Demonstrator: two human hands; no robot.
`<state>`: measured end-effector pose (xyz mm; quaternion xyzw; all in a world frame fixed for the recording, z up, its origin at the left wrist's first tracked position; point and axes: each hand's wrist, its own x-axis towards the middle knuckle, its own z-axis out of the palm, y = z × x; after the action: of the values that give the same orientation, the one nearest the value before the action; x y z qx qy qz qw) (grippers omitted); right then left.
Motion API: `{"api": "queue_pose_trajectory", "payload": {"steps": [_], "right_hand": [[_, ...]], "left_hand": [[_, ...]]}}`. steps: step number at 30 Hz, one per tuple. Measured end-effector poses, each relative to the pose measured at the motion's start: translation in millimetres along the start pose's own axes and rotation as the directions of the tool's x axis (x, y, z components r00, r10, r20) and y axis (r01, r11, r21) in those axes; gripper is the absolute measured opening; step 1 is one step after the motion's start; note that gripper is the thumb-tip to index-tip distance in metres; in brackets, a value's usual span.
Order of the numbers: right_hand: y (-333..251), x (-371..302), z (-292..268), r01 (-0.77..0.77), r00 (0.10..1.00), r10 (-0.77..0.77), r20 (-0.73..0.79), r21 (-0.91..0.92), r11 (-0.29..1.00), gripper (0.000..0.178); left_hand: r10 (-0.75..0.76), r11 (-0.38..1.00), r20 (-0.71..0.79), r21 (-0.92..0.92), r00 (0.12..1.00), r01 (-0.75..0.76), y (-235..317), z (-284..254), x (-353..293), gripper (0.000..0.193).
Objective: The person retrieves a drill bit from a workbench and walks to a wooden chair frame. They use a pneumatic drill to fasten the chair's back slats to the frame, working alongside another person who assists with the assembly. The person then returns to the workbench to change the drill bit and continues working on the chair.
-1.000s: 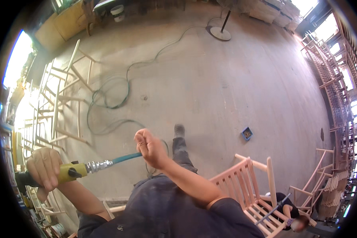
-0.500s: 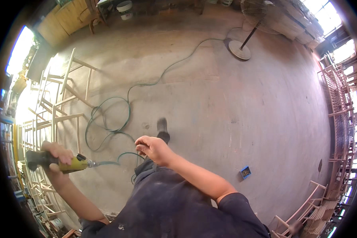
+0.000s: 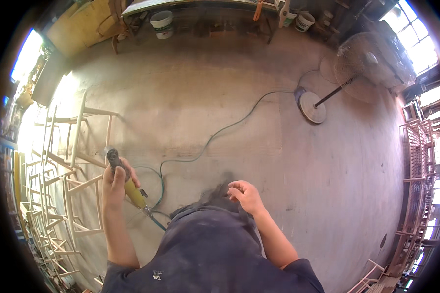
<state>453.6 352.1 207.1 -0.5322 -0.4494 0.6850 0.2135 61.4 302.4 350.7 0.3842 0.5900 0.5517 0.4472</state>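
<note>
My left hand (image 3: 116,178) is wrapped around a yellow-green air-powered tool (image 3: 135,193) with a black head (image 3: 113,156). A green air hose (image 3: 200,152) joins the tool's lower end through a metal fitting. The tool is tilted, its head toward the stacked chair frames at the left. In front of my body on the right, my right hand (image 3: 246,196) is loosely curled, thumb close to the fingers, and nothing shows in it. My blurred legs and feet (image 3: 217,193) are partly hidden behind my dark shirt.
Pale wooden chair frames (image 3: 78,151) crowd the left side. The hose runs over the concrete floor (image 3: 322,180) toward a standing fan (image 3: 312,106) at the far right. White buckets (image 3: 162,24) stand beneath a bench at the back. More wooden frames (image 3: 418,161) line the right edge.
My left hand has swung the tool inward and forward from the far left. My right hand has moved to the right. The view has shifted, and the blue box has left it.
</note>
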Motion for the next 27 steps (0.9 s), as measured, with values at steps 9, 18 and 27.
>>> {"api": "queue_pose_trajectory", "payload": {"steps": [9,18,27], "right_hand": [[-117,305,-118,0.028,0.996,-0.028,-0.079,0.003,1.0,0.015],[-376,558,-162,0.201,0.98,-0.201,0.016,-0.003,0.98,0.015],[-543,786,-132,0.208,0.978,-0.209,-0.011,0.156,0.966,0.024]], "left_hand": [[-0.315,0.947,0.027,-0.052,0.949,0.316,-22,57,291,0.057],[-0.58,0.627,0.231,-0.487,0.782,0.608,44,82,531,0.052],[-0.277,0.255,0.601,-0.706,0.75,0.661,-2,121,849,0.05]]}}
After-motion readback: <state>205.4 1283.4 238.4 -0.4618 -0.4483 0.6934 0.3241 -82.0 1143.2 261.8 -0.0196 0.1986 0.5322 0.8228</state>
